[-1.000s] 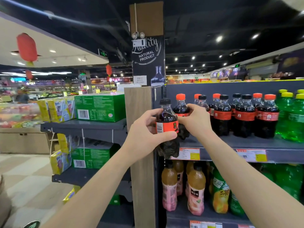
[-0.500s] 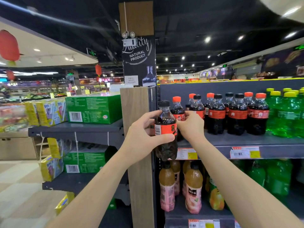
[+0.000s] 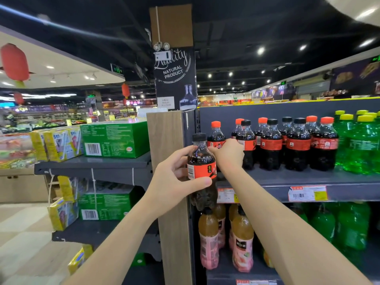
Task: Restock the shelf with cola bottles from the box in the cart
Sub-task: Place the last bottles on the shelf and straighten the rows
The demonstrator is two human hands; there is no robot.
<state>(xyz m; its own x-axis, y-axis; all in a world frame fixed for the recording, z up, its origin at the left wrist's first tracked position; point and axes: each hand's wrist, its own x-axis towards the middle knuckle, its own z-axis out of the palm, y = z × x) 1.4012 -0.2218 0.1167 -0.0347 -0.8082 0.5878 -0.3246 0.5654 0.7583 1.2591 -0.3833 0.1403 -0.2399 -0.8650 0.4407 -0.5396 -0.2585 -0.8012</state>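
Up front, the left hand is pinching a black-capped cola bottle; the right hand is gripping a red-capped bottle on the shelf.

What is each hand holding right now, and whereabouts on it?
The left hand grips a black-capped cola bottle around its labelled middle. The right hand rests on a red-capped bottle on the shelf; how it grips is hidden.

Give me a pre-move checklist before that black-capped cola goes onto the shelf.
1. Left hand grip on the black-capped cola bottle: ok, fingers wrapped round the label.
2. Bottle upright: ok.
3. Bottle clear of the shelf edge: not ok, base hangs below it.
4. Right hand steadying the red-capped bottle: ok.
5. Free slot at the shelf's left end: cannot tell, hands hide it.
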